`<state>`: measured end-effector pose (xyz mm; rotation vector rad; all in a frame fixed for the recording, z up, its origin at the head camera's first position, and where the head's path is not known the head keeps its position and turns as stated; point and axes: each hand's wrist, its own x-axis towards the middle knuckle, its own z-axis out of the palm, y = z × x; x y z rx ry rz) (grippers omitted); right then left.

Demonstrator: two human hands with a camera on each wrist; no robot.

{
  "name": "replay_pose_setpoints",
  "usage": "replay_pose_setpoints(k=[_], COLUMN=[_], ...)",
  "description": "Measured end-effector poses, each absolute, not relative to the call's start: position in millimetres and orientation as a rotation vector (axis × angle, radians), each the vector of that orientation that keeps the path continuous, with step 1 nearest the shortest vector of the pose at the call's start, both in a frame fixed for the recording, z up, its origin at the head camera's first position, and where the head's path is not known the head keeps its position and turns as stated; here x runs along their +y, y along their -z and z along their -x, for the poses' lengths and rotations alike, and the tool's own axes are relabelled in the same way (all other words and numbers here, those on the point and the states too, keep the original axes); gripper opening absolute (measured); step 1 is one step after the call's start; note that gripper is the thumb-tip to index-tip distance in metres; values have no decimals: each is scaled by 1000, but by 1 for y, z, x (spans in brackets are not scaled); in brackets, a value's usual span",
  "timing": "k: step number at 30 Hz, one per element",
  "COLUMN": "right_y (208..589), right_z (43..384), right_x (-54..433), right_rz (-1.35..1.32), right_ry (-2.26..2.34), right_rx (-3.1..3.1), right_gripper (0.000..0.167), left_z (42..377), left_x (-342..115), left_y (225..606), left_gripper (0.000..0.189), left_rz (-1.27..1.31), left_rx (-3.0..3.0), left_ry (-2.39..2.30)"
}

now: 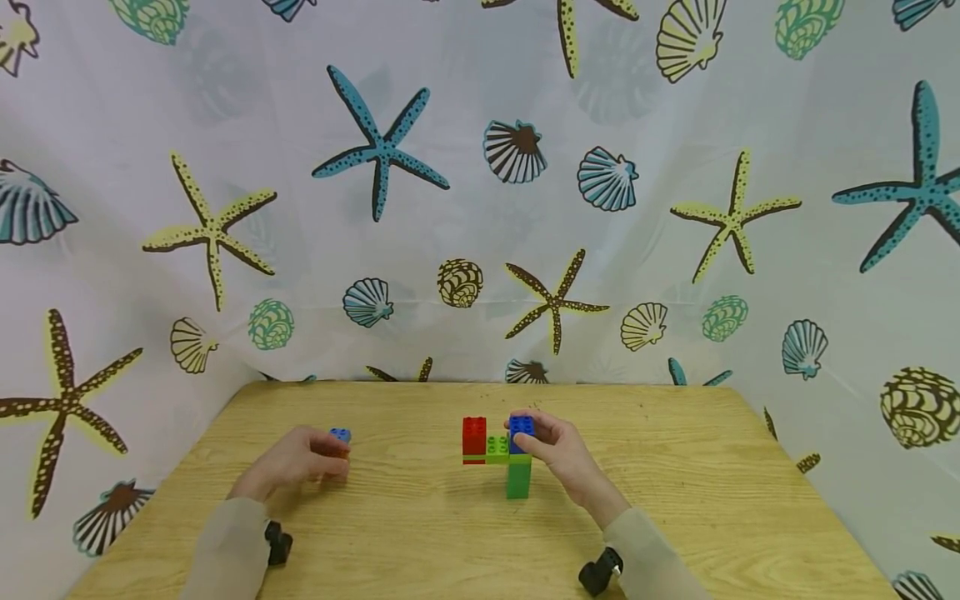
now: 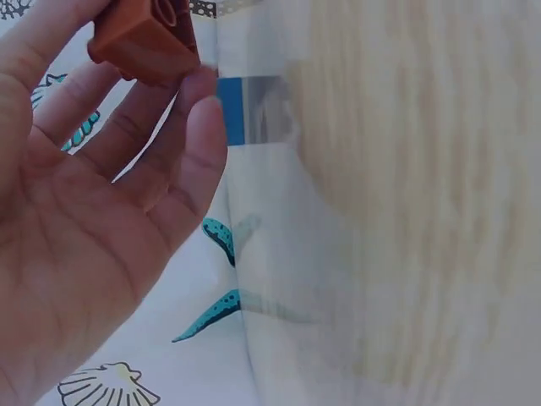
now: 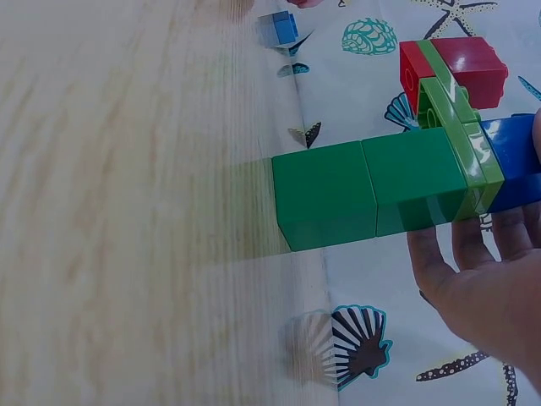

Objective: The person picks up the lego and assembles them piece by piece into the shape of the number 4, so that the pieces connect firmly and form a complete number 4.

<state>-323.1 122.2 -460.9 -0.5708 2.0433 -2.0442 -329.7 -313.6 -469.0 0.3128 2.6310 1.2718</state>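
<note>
My left hand (image 1: 300, 460) pinches an orange brick (image 2: 148, 41) between thumb and fingertips, on the left side of the table. Beyond those fingers a light blue brick (image 1: 340, 434) shows, mostly hidden in the head view. With my right hand (image 1: 566, 458) I grip a dark blue brick (image 1: 522, 426) at the top of a joined structure. Below it are a light green plate (image 3: 461, 127) and two stacked green bricks (image 3: 368, 190), upright at the table. A red brick (image 1: 474, 433) sits on the plate's left end, with a smaller red piece (image 3: 410, 66) under it.
The wooden table (image 1: 420, 533) reaches back to a white curtain (image 1: 465, 217) printed with starfish and shells, which also hangs along both sides. A black wrist camera (image 1: 279, 543) is strapped on the left sleeve, another camera (image 1: 600, 572) on the right.
</note>
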Motion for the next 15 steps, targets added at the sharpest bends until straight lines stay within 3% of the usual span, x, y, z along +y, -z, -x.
replay_pose_setpoints(k=[15], right_y=[463], right_z=[325], right_x=[123], right_rz=[581], right_ry=[2036], right_rx=[2058], right_gripper=[48], left_z=[332], left_x=[-270], left_y=[463], left_gripper=[46], left_rz=[-499], left_rx=[2736], left_ry=[-1356])
